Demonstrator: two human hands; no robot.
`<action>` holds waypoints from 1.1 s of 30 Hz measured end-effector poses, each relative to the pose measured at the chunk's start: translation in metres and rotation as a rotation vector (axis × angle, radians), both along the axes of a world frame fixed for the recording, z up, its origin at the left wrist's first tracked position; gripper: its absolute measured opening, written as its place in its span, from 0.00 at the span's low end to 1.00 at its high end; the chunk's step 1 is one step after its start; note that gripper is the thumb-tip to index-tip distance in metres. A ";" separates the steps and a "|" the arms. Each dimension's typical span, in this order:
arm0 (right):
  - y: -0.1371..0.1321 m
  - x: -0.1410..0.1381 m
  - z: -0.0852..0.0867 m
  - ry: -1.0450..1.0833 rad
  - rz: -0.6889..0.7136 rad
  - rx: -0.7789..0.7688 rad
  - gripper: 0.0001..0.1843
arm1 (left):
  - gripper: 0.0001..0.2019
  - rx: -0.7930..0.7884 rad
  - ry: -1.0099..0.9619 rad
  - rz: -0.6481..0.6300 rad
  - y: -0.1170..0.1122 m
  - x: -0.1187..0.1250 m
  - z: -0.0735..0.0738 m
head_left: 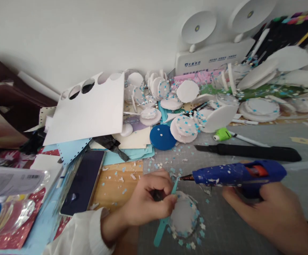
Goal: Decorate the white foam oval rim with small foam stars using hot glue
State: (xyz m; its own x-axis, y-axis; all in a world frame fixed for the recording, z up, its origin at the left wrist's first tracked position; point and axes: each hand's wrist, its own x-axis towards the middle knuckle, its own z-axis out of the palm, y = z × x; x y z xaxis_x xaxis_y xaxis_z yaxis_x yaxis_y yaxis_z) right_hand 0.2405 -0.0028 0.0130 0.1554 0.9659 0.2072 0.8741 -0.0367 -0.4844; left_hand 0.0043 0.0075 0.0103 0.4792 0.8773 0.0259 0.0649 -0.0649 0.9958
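My right hand [265, 209] grips a blue hot glue gun [236, 174], its nozzle pointing left at the top of a light-blue strip [167, 209]. My left hand [151, 200] pinches that strip against the edge of a white foam disc [183, 214] ringed with small blue and white star flakes. The disc lies on a grey cutting mat [223, 226] near the front edge.
A black utility knife [252, 151] and a green-capped tool [223, 134] lie behind the glue gun. A dark blue disc [162, 137], many white foam discs [185, 127] and a white board with round cut-outs [90, 109] crowd the back. A phone [83, 182] lies at left.
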 end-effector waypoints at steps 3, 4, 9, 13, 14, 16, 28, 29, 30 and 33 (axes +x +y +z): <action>-0.001 0.002 -0.002 -0.019 0.027 0.040 0.13 | 0.15 0.000 -0.005 0.003 0.000 0.000 0.000; -0.001 0.003 -0.003 -0.031 0.039 0.048 0.13 | 0.15 0.000 -0.003 0.002 -0.001 0.000 -0.001; -0.004 0.008 -0.011 -0.146 0.095 0.144 0.10 | 0.16 0.003 0.005 -0.003 -0.001 -0.001 -0.001; 0.000 0.010 -0.013 -0.250 0.040 0.158 0.11 | 0.16 -0.001 -0.010 0.000 0.000 -0.002 0.000; 0.002 0.011 -0.013 -0.274 0.031 0.144 0.10 | 0.16 -0.009 -0.008 0.004 0.000 -0.002 0.001; 0.006 0.015 -0.012 -0.290 0.066 0.145 0.09 | 0.17 -0.033 0.001 0.012 0.001 -0.003 0.002; 0.012 0.038 -0.022 -0.237 0.298 0.222 0.09 | 0.16 -0.174 -0.082 0.158 0.002 -0.007 -0.005; 0.008 0.041 -0.019 -0.272 0.275 0.254 0.12 | 0.16 -0.179 -0.083 0.179 0.001 -0.007 -0.006; 0.003 0.045 -0.017 -0.321 0.249 0.263 0.15 | 0.15 -0.185 -0.081 0.199 0.000 -0.008 -0.006; -0.022 0.058 -0.010 -0.395 0.134 0.196 0.19 | 0.15 -0.195 -0.069 0.256 -0.004 -0.005 0.001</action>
